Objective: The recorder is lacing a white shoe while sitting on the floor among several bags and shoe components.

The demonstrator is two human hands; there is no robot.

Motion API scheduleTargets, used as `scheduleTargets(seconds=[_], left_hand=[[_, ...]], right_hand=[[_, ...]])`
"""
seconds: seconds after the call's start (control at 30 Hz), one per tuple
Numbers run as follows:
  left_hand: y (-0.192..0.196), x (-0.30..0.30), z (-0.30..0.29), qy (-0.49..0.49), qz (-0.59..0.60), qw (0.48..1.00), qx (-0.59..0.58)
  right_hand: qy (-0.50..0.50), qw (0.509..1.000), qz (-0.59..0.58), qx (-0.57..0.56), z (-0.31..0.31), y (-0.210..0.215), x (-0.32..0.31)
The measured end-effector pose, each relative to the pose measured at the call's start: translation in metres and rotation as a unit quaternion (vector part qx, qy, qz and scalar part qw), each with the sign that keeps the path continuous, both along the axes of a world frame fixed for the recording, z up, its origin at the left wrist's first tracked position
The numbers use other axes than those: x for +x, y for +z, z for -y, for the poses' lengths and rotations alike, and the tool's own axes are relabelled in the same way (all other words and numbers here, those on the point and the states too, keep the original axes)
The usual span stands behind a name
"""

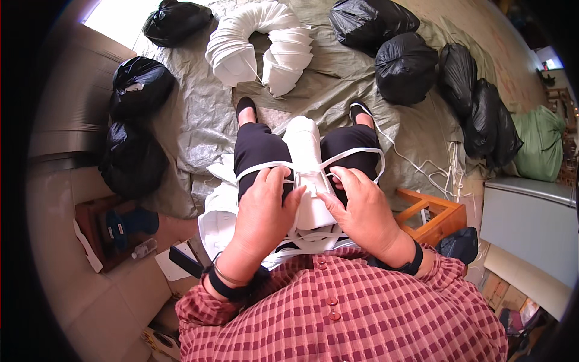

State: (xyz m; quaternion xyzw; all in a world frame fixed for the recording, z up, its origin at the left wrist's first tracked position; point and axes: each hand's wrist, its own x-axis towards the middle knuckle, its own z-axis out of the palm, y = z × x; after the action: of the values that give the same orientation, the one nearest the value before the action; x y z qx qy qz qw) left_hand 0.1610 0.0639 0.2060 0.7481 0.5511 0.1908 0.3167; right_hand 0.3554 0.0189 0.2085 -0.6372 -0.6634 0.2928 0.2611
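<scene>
A long white piece with a rounded far end (303, 142) lies on my lap between my knees. It looks like stiff cloth or thin sheet; its exact kind I cannot make out. A flat white cord (265, 165) loops out from it to both sides over my thighs. My left hand (268, 199) is closed at its left edge, fingers curled on the cord there. Opposite it, my right hand (359, 202) pinches the cord on the right side, thumb against the white piece. More white pieces (218, 220) are bunched by my left thigh, partly hidden by my forearm.
A curved stack of similar white pieces (259, 24) lies ahead on a grey-green tarp (205, 120). Black bags (407, 69) stand around both sides, with a green sack (538, 142) at far right. A wooden stool (431, 214) is by my right; loose white cord (443, 175) trails nearby.
</scene>
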Motion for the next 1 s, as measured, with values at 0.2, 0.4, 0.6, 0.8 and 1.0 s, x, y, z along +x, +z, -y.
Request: scheduleTargets(seconds=[0.2,0.4,0.6,0.8,1.0], left_hand=[[-0.014,-0.003,-0.001,0.023,0.002,0.998,0.052],[-0.015,-0.008,-0.002,0.006,0.079,0.996,-0.035],[0.001,-0.010,-0.014,-0.141,-0.025,0.988,0.050],[0.012,-0.003,-0.031,-0.295,-0.216,0.924,0.110],[0.019,-0.001,-0.008,-0.038,0.388,0.917,-0.087]], right_hand=[[0.026,0.993,0.114,-0.022,-0.011,0.005,-0.007],[0.013,1.000,-0.006,-0.011,-0.018,-0.014,0.008],[0.052,0.996,0.014,0.074,-0.018,0.001,-0.003],[0.168,0.966,0.193,0.046,-0.033,0.009,0.000],[0.101,0.909,-0.399,-0.062,-0.039,0.020,0.013]])
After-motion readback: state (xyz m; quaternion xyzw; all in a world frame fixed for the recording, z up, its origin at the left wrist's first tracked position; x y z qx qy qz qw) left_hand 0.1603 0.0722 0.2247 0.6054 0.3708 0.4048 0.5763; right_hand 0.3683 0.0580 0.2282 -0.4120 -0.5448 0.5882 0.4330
